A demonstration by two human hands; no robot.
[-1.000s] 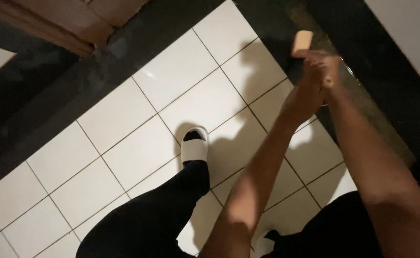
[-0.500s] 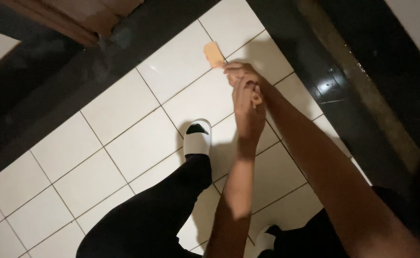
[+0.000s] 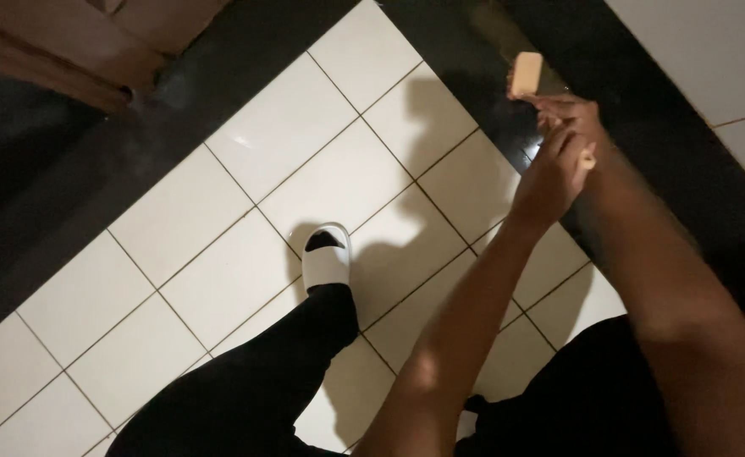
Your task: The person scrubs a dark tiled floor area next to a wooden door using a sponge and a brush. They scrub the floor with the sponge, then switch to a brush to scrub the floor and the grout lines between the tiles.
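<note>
A tan block-headed tool (image 3: 527,74), possibly a brush, is clamped in the right hand (image 3: 574,127); the left hand (image 3: 550,173) is closed over it. Its long axis points up-left, above the tiled floor (image 3: 288,135).

Both arms reach forward and to the right, and the hands meet in front of the body. The left hand (image 3: 550,173) comes up from below on a long, nearly straight forearm, its back turned to the camera and the fingers curled. The right hand (image 3: 574,118) lies just above it, touching it, with the fingers closed together; its forearm is thick in the view and comes from the lower right corner. Both arms are bare.
</note>
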